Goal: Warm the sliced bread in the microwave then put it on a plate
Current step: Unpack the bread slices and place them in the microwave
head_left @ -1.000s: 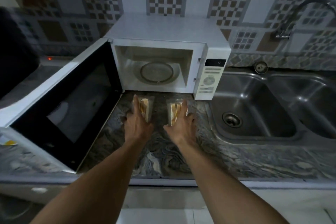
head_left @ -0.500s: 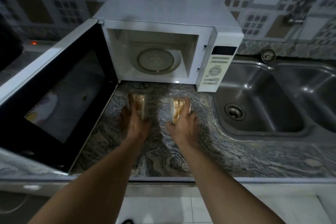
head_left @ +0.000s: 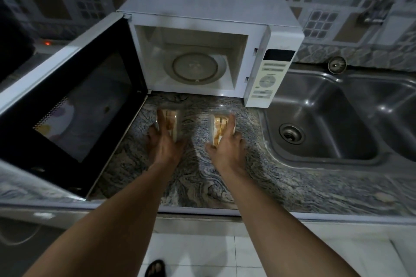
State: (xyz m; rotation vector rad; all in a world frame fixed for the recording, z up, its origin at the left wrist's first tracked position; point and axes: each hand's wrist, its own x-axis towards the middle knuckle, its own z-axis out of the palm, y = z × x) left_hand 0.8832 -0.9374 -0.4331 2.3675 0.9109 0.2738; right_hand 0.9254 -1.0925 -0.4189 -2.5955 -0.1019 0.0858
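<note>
on the counter before the open microwave: both hands at the bread packs, cavity not yet loaded.

left bread pack (head_left: pixel 172 119) and right bread pack (head_left: pixel 219 127) stood side by side, apart, on the counter (head_left: pixel 202 184) just in front of the microwave (head_left: pixel 209 0), long axes running away from you toward its mouth. each lay straight ahead of its own hand, so neither arm needed to cross. your right hand (head_left: pixel 227 147) grasped the right bread pack, thumb at its near left edge, fingers along its right side. your left hand (head_left: pixel 163 143) lay over the left bread pack with fingers stretched along it; whether it had closed could not be told. both forearms were extended, palms down, roughly parallel. turntable (head_left: pixel 194 67) was bare, beyond and above the packs; door (head_left: pixel 74 105) stood wide to the left. judgement: a short lift forward and up.
</note>
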